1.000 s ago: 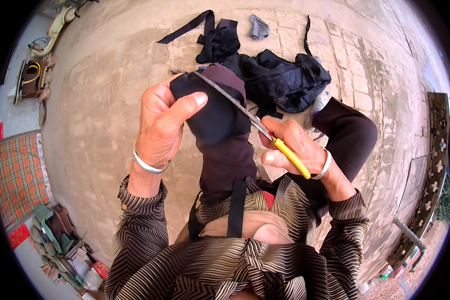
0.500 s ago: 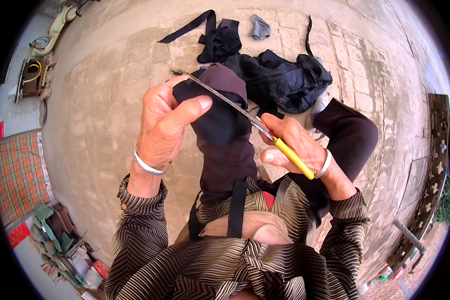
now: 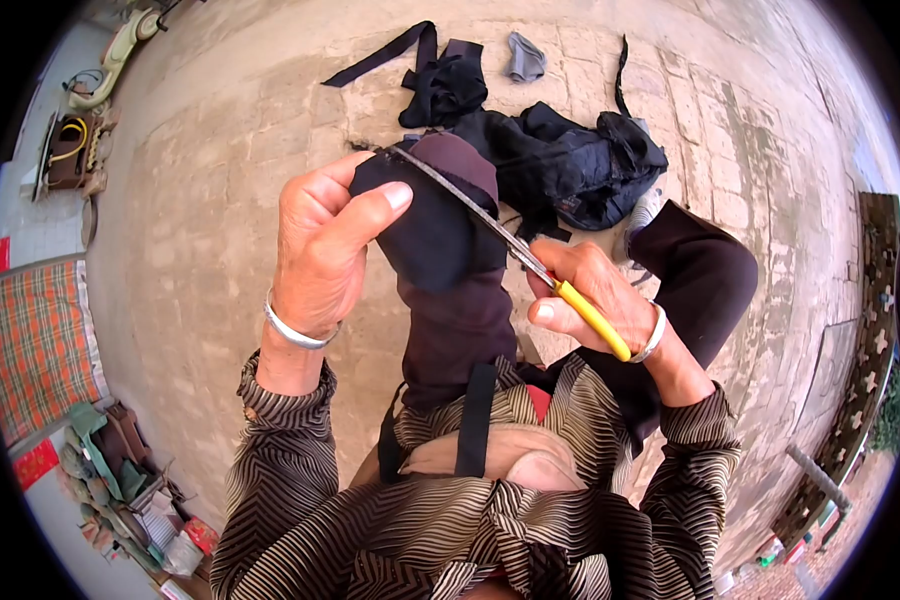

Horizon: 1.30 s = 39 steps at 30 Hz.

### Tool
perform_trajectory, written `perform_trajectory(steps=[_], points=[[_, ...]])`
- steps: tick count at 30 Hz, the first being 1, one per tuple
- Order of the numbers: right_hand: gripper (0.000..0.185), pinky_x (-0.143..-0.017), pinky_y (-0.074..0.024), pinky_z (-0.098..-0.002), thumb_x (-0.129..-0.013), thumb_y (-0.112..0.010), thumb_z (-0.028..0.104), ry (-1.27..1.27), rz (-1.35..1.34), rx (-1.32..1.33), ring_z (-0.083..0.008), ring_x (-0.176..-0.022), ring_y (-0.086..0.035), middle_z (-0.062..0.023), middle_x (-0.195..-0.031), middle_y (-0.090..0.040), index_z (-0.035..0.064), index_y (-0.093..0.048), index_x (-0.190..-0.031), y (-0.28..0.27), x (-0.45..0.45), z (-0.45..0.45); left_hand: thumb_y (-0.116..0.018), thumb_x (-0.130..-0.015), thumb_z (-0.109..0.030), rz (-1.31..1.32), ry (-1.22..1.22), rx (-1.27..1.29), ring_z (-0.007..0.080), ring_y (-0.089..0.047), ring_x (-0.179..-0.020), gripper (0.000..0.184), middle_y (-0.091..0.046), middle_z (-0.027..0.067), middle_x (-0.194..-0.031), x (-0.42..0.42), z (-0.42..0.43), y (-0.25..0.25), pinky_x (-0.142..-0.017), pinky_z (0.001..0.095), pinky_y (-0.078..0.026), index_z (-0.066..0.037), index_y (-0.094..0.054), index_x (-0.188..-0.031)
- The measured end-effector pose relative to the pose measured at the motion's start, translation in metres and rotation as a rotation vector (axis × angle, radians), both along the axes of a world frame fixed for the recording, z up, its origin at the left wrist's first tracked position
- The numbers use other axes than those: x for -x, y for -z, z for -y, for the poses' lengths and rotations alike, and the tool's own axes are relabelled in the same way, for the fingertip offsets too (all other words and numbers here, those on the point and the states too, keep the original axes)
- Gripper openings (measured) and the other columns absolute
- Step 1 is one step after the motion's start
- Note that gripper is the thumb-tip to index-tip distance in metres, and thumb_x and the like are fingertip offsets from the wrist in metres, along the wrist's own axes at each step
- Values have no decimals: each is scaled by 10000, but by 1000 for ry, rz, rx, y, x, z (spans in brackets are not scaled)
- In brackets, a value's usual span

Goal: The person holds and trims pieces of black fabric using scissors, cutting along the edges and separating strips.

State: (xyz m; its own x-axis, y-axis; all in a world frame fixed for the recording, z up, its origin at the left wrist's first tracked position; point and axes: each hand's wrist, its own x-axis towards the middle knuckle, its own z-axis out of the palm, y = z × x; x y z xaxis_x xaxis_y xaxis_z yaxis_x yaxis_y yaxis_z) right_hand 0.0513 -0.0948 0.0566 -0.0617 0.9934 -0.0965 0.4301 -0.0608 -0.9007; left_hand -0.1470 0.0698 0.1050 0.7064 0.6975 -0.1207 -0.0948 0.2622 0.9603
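Observation:
A piece of black cloth [image 3: 425, 240] is pinched between the thumb and fingers of my left hand [image 3: 330, 235], above my knee. My right hand [image 3: 595, 295] is wrapped round the yellow handle of a pair of scissors [image 3: 590, 318]. The long metal blades reach up and left along the cloth's upper edge, and their tips are close to my left fingers. The blades look closed or nearly so. Some of my left fingers are hidden behind the cloth.
Dark garments [image 3: 570, 165] lie on the paved ground beyond my knees, with a black strap [image 3: 385, 55] and a small grey cloth [image 3: 525, 58]. A plaid cloth [image 3: 45, 350] hangs at the left, above piled items [image 3: 120, 470]. A scooter [image 3: 115, 60] stands at the upper left.
Both hands have shifted only slightly. The cloth dipped a little and is now turned more fully to view again, with the scissors still along its upper edge.

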Motion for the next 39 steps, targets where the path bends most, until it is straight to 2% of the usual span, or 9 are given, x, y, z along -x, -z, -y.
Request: perform_trajectory(steps=[2, 3, 5, 12, 20, 24, 30, 39], points=[[610, -543, -381, -400, -870, -646, 565, -68, -169, 61, -293, -547, -443, -146, -622, -410, -20, -485, -819, 0, -2, 1, -623, -871, -39, -1, -8, 1, 90, -630, -789, 191, -701, 69, -914, -1, 1, 0, -754, 234, -494, 92, -662, -1005], [610, -543, -381, -400, -870, -646, 565, -68, -168, 62, -293, -547, -443, -146, -622, -410, -20, -485, -819, -1, -2, 1, -620, -876, -40, -1, -15, 2, 90, -631, -793, 190, -701, 69, -913, -2, 1, 0, -758, 235, -495, 91, -663, -1005], [741, -615, -362, -328, -817, -559, 741, -91, -292, 146, -172, -676, -414, -44, -788, -400, 11, -441, -864, -3, -1, 1, -622, -878, -43, 10, -14, -9, 89, -631, -795, 194, -702, 66, -914, -4, 2, 0, -758, 234, -495, 89, -664, -1014], [785, -629, -360, -334, -786, -553, 776, -82, -223, 132, -186, -686, -409, -54, -792, -399, 10, -425, -898, -9, -2, -2, -630, -881, -53, 17, -7, -35, 68, -613, -769, 186, -694, 34, -886, -5, 1, 1, -733, 215, -486, 66, -671, -1018], [803, -617, -363, -375, -791, -510, 798, -67, -46, 62, -267, -621, -419, -90, -723, -409, 4, -431, -883, -6, -3, -1, -626, -883, -32, 7, 61, -60, 42, -587, -728, 169, -677, 8, -849, -3, -2, 4, -682, 197, -467, 54, -676, -1020], [815, -609, -359, -381, -789, -493, 815, -58, -100, 51, -277, -614, -422, -90, -721, -407, 7, -432, -875, -11, -4, -3, -624, -885, -30, 8, 22, -51, 34, -576, -731, 175, -673, 1, -855, -4, 0, 2, -680, 195, -458, 61, -674, -1026], [815, -602, -356, -387, -784, -493, 820, -77, -37, 46, -294, -598, -430, -90, -712, -405, 12, -431, -871, -9, -3, -3, -614, -889, -39, 40, 24, -47, 47, -583, -734, 168, -674, 12, -860, -5, 0, 1, -689, 199, -464, 67, -671, -1007], [808, -626, -365, -378, -792, -513, 796, -80, -106, 82, -277, -650, -434, -104, -770, -414, -1, -440, -895, -6, -1, 2, -615, -886, -31, 23, -81, 4, 43, -572, -732, 166, -651, 0, -817, -6, 1, -3, -680, 201, -456, 79, -662, -1001]])
